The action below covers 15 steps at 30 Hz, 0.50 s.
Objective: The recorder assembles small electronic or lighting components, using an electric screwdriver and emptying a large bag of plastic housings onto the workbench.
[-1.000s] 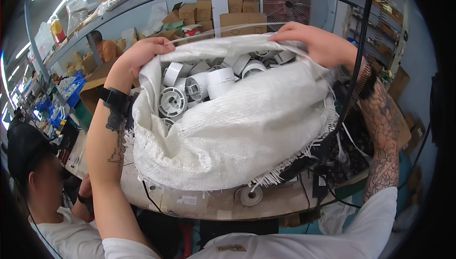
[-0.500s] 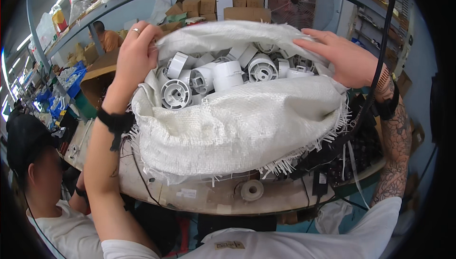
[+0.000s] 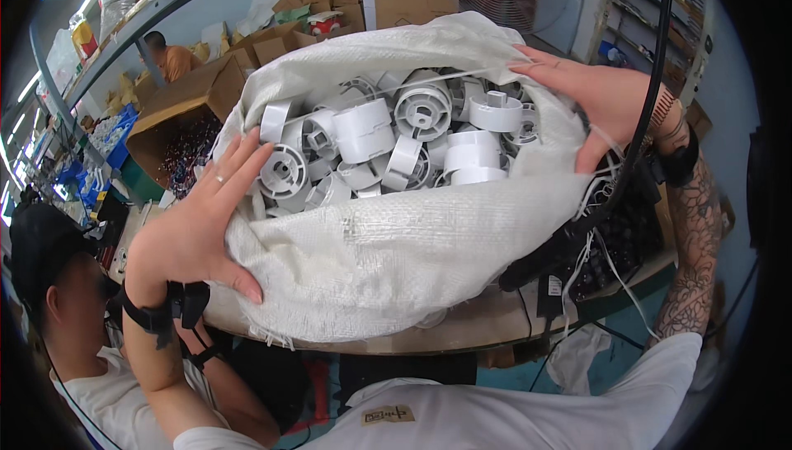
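Note:
A white woven sack (image 3: 412,231) sits on the bench in front of me, its mouth wide and its rim folded down. Inside lies a heap of white cylindrical plastic parts (image 3: 363,130), some showing hollow, ribbed ends. My left hand (image 3: 191,223) rests against the sack's left side, fingers stretched and thumb apart. On the far right rim lies my right hand (image 3: 602,99), with fingers extended along the cloth and the thumb lower down. Neither hand holds any of the plastic parts.
A black cable (image 3: 657,79) hangs close by my right hand. Beyond the sack stands a cardboard box (image 3: 186,108) of small dark pieces. At left sits a co-worker in a black cap (image 3: 54,248). The bench edge (image 3: 462,336) shows below the sack.
My left hand has left the far left rim and come down to the sack's near left side, fingers spreading. The mouth is wider, showing more parts. The sack's near frayed edge is largely tucked away.

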Available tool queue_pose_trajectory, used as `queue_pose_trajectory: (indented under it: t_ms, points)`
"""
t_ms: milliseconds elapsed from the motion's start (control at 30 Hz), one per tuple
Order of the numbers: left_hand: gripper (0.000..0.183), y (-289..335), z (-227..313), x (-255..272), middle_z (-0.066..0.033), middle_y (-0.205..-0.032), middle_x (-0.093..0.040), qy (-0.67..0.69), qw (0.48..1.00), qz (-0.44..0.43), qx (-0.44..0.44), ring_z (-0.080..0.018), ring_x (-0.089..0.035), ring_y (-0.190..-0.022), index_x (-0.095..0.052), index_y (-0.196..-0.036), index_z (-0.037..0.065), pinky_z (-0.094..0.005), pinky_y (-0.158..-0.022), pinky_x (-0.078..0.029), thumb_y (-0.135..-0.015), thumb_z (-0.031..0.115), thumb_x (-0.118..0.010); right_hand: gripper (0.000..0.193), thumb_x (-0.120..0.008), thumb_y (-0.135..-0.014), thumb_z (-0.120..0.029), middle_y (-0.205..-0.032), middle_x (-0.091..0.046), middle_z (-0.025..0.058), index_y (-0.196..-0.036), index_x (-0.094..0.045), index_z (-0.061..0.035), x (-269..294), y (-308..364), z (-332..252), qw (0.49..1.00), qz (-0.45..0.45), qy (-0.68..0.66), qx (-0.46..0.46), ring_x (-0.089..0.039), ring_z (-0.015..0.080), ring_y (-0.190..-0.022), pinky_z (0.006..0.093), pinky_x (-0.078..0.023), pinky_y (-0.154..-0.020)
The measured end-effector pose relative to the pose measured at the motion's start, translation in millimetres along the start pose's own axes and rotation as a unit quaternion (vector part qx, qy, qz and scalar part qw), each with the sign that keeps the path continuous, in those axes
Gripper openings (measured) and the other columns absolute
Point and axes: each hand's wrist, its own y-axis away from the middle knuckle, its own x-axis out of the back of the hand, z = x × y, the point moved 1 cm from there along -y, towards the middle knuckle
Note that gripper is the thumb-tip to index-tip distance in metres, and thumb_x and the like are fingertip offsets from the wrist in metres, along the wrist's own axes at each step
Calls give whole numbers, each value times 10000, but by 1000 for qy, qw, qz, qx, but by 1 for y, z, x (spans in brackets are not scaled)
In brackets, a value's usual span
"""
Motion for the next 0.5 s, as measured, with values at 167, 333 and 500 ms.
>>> queue_pose_trajectory:
  t_ms: [167,333,500]
  points:
    - [1468,9,9,-10,-231,-1581,-96,-12,999,-17,30,-423,-73,-1463,-162,-1522,55,-580,-1136,-181,-359,586,-885,965,-832,-694,-285,-1561,-220,186,-1495,-306,-177,-29,-11,-13,978,127,136,-98,-370,363,-1364,390,-422,-1051]
    - [1420,14,17,-20,-222,-1581,-119,-35,998,6,54,-439,-98,-1456,-226,-1509,59,-614,-1119,-190,-364,587,-878,680,-746,-771,-203,-1470,-439,115,-1397,-480,-207,-32,-18,-3,966,199,130,-98,-559,336,-1184,380,-475,-961]
    - [1349,16,4,-12,-233,-1563,-186,10,1000,17,7,-423,-150,-1452,-254,-1493,23,-542,-1126,-222,-450,641,-845,666,-737,-780,-218,-1405,-513,118,-1393,-479,-182,-30,-19,0,965,201,130,-104,-587,348,-1153,387,-491,-950]
